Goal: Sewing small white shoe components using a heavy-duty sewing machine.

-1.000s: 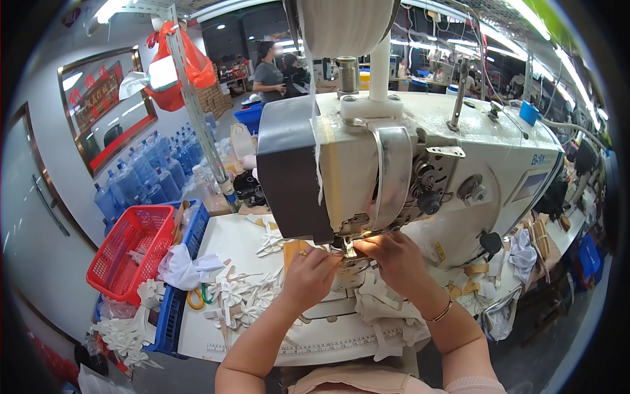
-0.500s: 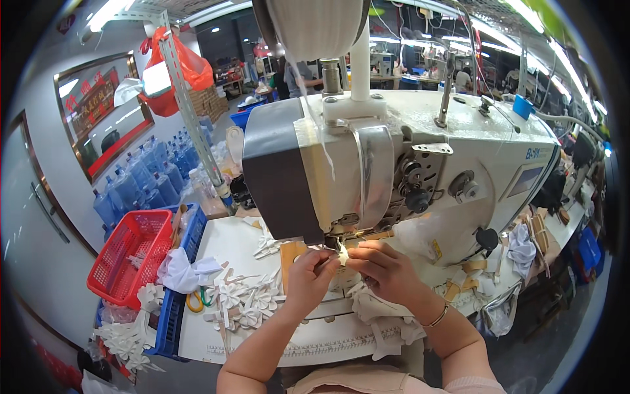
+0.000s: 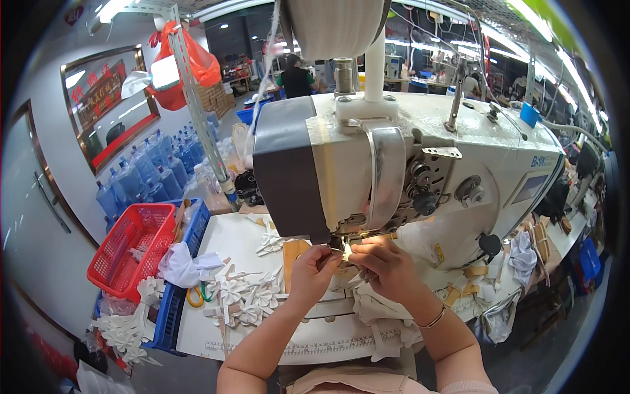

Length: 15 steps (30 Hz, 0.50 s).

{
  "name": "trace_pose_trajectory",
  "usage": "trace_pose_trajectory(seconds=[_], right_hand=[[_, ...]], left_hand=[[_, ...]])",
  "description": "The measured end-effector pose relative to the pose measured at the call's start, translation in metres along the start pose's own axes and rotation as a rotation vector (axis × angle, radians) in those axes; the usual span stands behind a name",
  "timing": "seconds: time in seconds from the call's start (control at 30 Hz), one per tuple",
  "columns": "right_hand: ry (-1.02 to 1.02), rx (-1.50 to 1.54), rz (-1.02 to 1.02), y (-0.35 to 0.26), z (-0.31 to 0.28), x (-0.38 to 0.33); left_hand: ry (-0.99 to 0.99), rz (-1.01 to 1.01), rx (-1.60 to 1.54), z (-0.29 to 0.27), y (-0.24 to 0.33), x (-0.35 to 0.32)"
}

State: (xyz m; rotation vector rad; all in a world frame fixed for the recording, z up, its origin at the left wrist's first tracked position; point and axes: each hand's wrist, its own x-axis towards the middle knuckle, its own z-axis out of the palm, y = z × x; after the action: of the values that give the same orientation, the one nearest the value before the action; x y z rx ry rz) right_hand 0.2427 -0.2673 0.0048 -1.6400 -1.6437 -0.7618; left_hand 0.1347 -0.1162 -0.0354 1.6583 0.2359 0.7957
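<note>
Both hands are close together under the needle area of a white and grey sewing machine (image 3: 348, 171). Between them, a small cream-white piece of material (image 3: 346, 253) lies in the machine's light. My left hand (image 3: 311, 274) pinches its left side with thumb and forefinger. From the right, my right hand (image 3: 386, 264) has its bent fingers closed on the same piece. The fingertips partly hide the piece, and its exact shape cannot be made out. Left of my left hand, white flower-shaped pieces (image 3: 248, 297) lie heaped on the white table (image 3: 262, 354).
A red basket (image 3: 125, 266) sits with a blue crate (image 3: 172, 315) at the table's left edge. Scissors with orange and green handles (image 3: 195, 297) lie beside the heap. Pale cloth (image 3: 377, 315) spreads below my right hand. Scraps (image 3: 467, 279) lie farther right.
My view has shifted slightly, so the machine appears a little farther right. Both hands stay at the needle with the small piece. A person in a dark vest now shows in the background.
</note>
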Motion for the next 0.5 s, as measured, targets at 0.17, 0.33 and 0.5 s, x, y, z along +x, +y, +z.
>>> trace_pose_trajectory(seconds=[0.17,0.33,0.5], right_hand=[[-0.002,-0.005,0.022,-0.002,0.001,-0.001],[-0.061,0.038,0.048,0.007,-0.006,0.004],[-0.132,0.0,0.192,0.016,-0.011,0.0]], left_hand=[[0.026,0.0,-0.02,0.002,0.006,-0.002],[0.041,0.084,0.008,-0.007,-0.004,0.001],[0.066,0.633,0.655,-0.02,0.004,0.02]])
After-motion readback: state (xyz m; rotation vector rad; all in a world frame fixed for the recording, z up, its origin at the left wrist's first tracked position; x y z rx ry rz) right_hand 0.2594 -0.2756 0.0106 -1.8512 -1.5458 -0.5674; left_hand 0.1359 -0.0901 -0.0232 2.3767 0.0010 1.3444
